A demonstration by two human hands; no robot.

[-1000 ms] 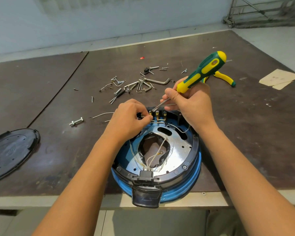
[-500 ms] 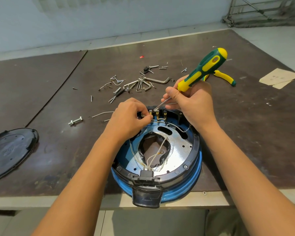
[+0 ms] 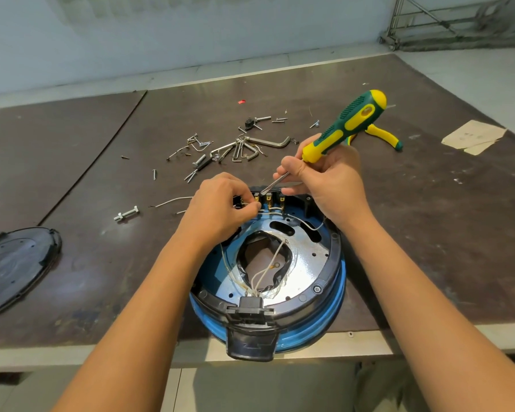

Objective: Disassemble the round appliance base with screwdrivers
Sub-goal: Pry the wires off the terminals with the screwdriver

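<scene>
The round blue appliance base (image 3: 324, 310) lies upside down at the table's front edge, its metal plate and white wires exposed. At its far rim sits a black terminal block (image 3: 275, 197) with brass contacts. My right hand (image 3: 330, 179) grips a green and yellow screwdriver (image 3: 345, 126), whose metal tip rests on the terminal block. My left hand (image 3: 220, 206) pinches a white wire (image 3: 268, 214) at the left end of the block.
A heap of loose screws and hex keys (image 3: 238, 147) lies beyond the base. A bolt (image 3: 127, 214) rests to the left, a removed black cover (image 3: 15, 266) at far left. Yellow-handled pliers (image 3: 384, 136) and a paper scrap (image 3: 473, 136) lie to the right.
The screwdriver handle has tilted slightly. Both hands stay at the terminal block.
</scene>
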